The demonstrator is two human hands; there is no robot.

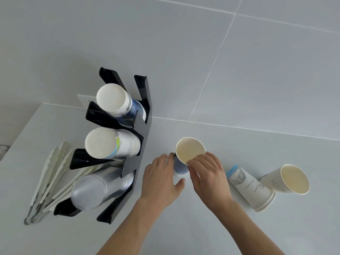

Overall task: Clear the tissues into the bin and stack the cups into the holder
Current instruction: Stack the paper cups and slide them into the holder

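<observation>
I have both hands on the blue cup (181,163): left hand (161,178) fingers curl round its side, right hand (207,173) fingers pinch its rim. Thin paper, light, crushes easily; hold mid-wall, gently. Holder (137,129) left of my fingers, two cups (266,186) right on the surface (239,232).

black holder (141,126), blue-patterned cup (181,167), white tongs (49,172)

Two bare forearms enter from the bottom of the frame, ending in the left hand (160,178) and right hand (207,173). Neither wrist nor any finger carries anything; sleeves lie outside the frame.
</observation>
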